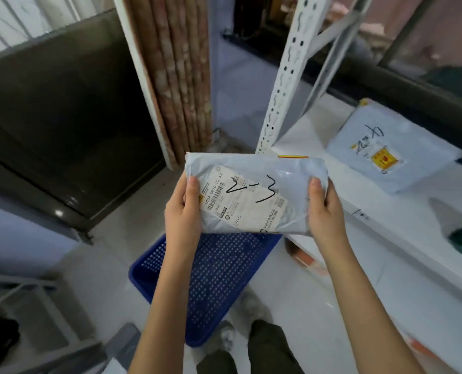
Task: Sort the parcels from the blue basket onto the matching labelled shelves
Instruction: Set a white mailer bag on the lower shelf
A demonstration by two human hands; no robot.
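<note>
Grey plastic parcel (254, 194) is gripped at both ends by left hand (182, 211) and right hand (324, 209); its handwritten mark, perhaps "2-3", could be misread and wrongly shelved.

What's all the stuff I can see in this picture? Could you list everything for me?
held parcel: one, pale grey-blue bag with a white label and handwritten marks, held up above the basket
blue basket: one, blue, perforated, on the floor below the parcel
shelved parcel: one, pale blue with a yellow sticker and handwriting, lying flat on the shelf at right
shelf: one, white, along the right side
shelf upright: one, white with holes, rising from the shelf's corner
curtain: one, brownish patterned, hanging behind
left hand: grips the parcel's left end
right hand: grips the parcel's right end
</note>
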